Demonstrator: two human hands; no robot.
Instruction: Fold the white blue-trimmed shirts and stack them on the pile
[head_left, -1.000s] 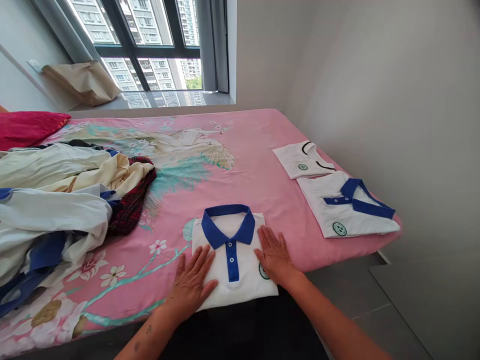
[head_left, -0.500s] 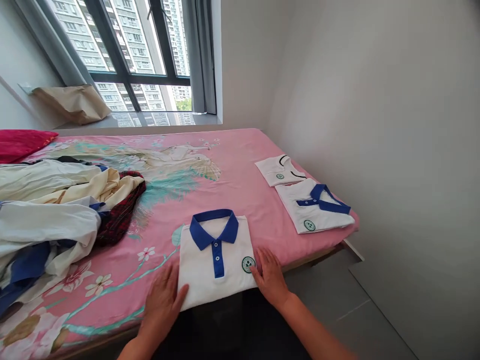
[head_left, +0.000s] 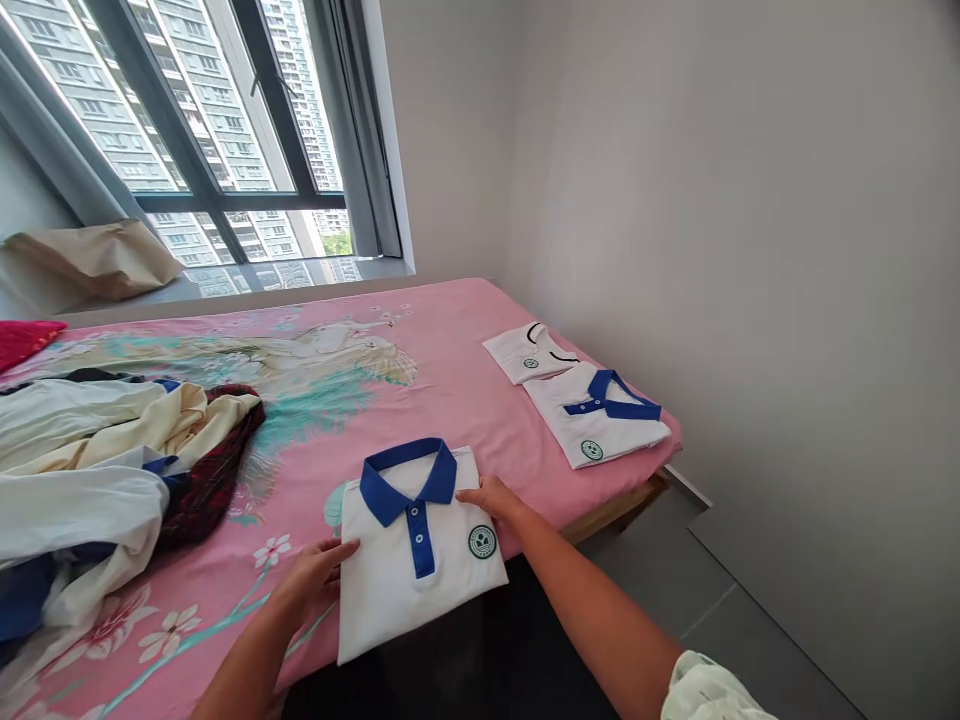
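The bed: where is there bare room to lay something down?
The broadest bare patch of the bed lies between the held shirt and two folded shirts at right. A narrower strip separates that shirt from the clothes pile, partly taken by the left hand. Crowded: the left side and right corner.

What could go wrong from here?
1. Uneven hold: the left hand is at the polo shirt's side edge, the right hand higher up by the shoulder. If lifted, the lower folds might sag or open.
2. The polo's bottom edge is right by the bed's near edge, so it could slip off.
3. The other blue-collared shirt lies near the bed's corner; a bump might push it over.
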